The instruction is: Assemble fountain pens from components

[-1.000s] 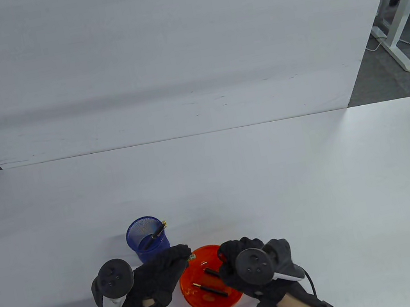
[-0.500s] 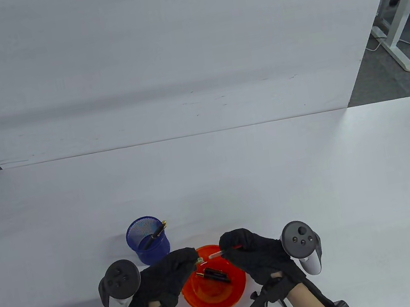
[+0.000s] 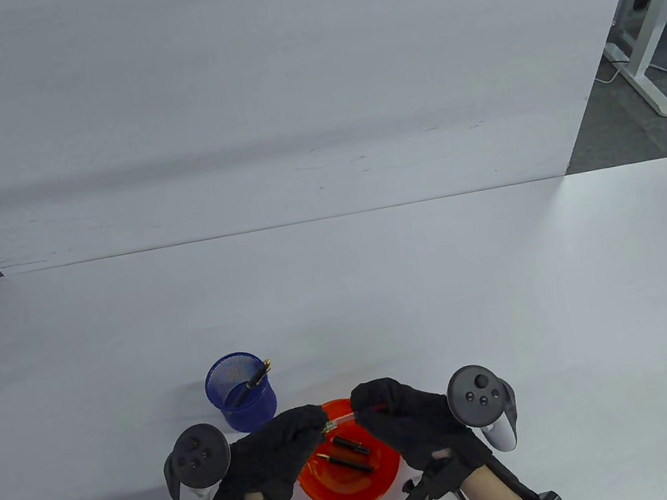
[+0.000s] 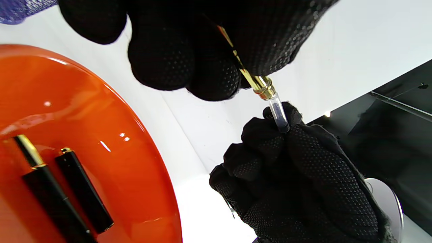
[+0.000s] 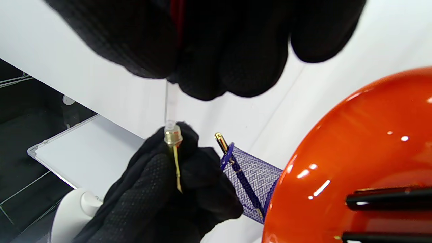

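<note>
My left hand (image 3: 279,453) pinches a gold nib section (image 4: 260,85), also seen in the right wrist view (image 5: 172,137). My right hand (image 3: 402,418) pinches a clear ink cartridge (image 4: 280,114) whose end meets the gold collar of the nib section (image 3: 327,428). The cartridge (image 5: 169,104) runs from my right fingers to the nib. Both hands hover over the far rim of the orange bowl (image 3: 324,490). Two black pen parts with gold trim (image 3: 344,458) lie in the bowl.
A blue mesh pen cup (image 3: 240,390) stands just behind my left hand and holds one black pen with a gold end (image 3: 255,380). A white wall panel rises behind the table. A desk leg (image 3: 637,35) stands at the far right.
My right hand lifted the clear cartridge out of the bowl and moved it left to the nib section in my left hand. The two parts now touch end to end.
</note>
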Tool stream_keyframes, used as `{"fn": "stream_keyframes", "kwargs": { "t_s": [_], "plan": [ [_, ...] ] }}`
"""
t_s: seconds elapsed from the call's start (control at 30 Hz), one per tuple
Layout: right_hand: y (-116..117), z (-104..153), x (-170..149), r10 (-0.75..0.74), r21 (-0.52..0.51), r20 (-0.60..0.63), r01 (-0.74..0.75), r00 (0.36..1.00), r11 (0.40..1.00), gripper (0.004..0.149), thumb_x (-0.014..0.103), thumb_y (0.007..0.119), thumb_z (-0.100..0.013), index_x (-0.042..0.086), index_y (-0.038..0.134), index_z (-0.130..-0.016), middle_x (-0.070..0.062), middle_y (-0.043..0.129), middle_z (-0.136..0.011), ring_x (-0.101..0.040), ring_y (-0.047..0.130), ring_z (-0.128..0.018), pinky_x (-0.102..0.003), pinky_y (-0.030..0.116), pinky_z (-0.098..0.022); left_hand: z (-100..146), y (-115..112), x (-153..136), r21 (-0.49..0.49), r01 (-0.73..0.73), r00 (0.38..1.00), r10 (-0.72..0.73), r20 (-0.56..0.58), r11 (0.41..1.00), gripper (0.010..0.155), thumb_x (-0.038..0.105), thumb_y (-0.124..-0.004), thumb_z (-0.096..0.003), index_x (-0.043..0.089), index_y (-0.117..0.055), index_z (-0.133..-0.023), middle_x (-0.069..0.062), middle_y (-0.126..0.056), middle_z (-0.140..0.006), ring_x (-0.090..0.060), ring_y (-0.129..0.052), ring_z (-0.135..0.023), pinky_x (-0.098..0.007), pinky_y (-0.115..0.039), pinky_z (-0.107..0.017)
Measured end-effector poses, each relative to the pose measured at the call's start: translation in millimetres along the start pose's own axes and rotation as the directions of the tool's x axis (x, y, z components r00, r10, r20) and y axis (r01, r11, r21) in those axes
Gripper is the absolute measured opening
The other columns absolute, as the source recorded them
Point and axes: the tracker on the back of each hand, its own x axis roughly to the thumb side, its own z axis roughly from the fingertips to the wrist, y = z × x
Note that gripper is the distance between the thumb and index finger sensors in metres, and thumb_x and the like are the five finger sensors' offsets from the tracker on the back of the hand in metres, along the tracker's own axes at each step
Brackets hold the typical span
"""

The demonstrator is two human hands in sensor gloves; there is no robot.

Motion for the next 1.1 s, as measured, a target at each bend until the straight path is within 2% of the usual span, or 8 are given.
{"fn": "stream_keyframes", "kwargs": {
  "t_s": [0.23,0.33,0.47,0.77,0.87,0.93,1.03,1.1],
  "plan": [
    [2.1,0.1,0.9,0.041,0.001,-0.004,-0.041,0.999,0.999,0.04,0.033,0.085,-0.053,0.016,0.081,-0.089,-0.012,0.099,-0.079,-0.037,0.096,-0.062,-0.064,0.072,-0.058,0.9,-0.8,1.7,0.018,0.033,0.999,-0.033,-0.001,0.999,0.044,0.022,-0.084,-0.0517,0.013,-0.083,-0.094,-0.018,-0.095,-0.082,-0.041,-0.095,-0.068,-0.072,-0.063,-0.064],
    [2.4,0.4,1.2,0.061,-0.012,-0.007,-0.061,0.998,0.998,0.04,0.033,0.086,-0.053,0.015,0.082,-0.089,-0.012,0.1,-0.078,-0.037,0.097,-0.06,-0.064,0.072,-0.057,1.7,-0.4,1.9,0.054,0.032,0.999,-0.032,0.001,0.998,0.045,0.022,-0.085,-0.0514,0.013,-0.078,-0.094,-0.017,-0.095,-0.081,-0.041,-0.095,-0.067,-0.071,-0.063,-0.063],
    [7.7,-0.3,2.4,0.083,0.023,0.007,-0.083,0.997,0.996,0.04,0.032,0.086,-0.053,0.014,0.084,-0.089,-0.012,0.101,-0.077,-0.037,0.098,-0.059,-0.063,0.073,-0.056,1.0,-2.4,3.2,0.028,0.052,0.998,-0.052,0.018,0.998,0.042,0.021,-0.086,-0.0509,0.013,-0.081,-0.092,-0.017,-0.096,-0.08,-0.041,-0.096,-0.066,-0.071,-0.064,-0.063],
    [15.3,1.7,6.1,0.127,0.017,0.021,-0.127,0.992,0.992,0.038,0.029,0.084,-0.053,0.012,0.084,-0.088,-0.013,0.101,-0.076,-0.036,0.098,-0.057,-0.063,0.074,-0.056,5.7,-2.0,7.2,0.088,0.072,0.997,-0.075,0.031,0.993,0.038,0.018,-0.082,-0.0509,0.015,-0.081,-0.089,-0.018,-0.096,-0.08,-0.042,-0.096,-0.066,-0.072,-0.065,-0.063],
    [15.7,1.2,5.8,0.119,0.021,0.021,-0.12,0.993,0.993,0.039,0.03,0.083,-0.053,0.012,0.083,-0.088,-0.013,0.101,-0.076,-0.036,0.098,-0.057,-0.062,0.074,-0.056,5.0,-0.9,6.4,0.08,0.067,0.997,-0.069,0.026,0.995,0.038,0.018,-0.082,-0.0511,0.015,-0.081,-0.089,-0.017,-0.095,-0.081,-0.041,-0.096,-0.066,-0.072,-0.064,-0.063],
    [13.8,1.0,5.1,0.104,0.023,0.018,-0.104,0.994,0.994,0.042,0.033,0.083,-0.054,0.012,0.082,-0.09,-0.012,0.1,-0.078,-0.035,0.097,-0.059,-0.062,0.073,-0.057,4.2,0.8,4.3,0.074,0.041,0.999,-0.043,0.024,0.996,0.039,0.02,-0.081,-0.0519,0.016,-0.08,-0.091,-0.016,-0.094,-0.082,-0.041,-0.095,-0.067,-0.071,-0.063,-0.063],
    [7.5,1.3,2.9,0.083,-0.013,-0.004,-0.083,0.997,0.996,0.06,0.043,0.085,-0.053,0.006,0.074,-0.098,-0.016,0.094,-0.086,-0.039,0.093,-0.065,-0.064,0.069,-0.059,4.6,6.7,0.6,0.117,-0.007,1.0,0.007,-0.001,0.993,0.04,0.021,-0.081,-0.0525,0.016,-0.079,-0.092,-0.016,-0.094,-0.082,-0.041,-0.094,-0.068,-0.07,-0.063,-0.064],
    [0.3,1.0,0.6,0.078,-0.02,-0.031,-0.078,0.996,0.997,0.062,0.044,0.085,-0.053,0.005,0.073,-0.099,-0.019,0.093,-0.087,-0.041,0.092,-0.066,-0.066,0.067,-0.058,5.3,12.4,-4.1,0.149,-0.04,0.999,0.045,-0.028,0.988,0.041,0.022,-0.08,-0.0527,0.015,-0.079,-0.093,-0.016,-0.094,-0.082,-0.04,-0.094,-0.068,-0.07,-0.063,-0.064]
  ]
}}
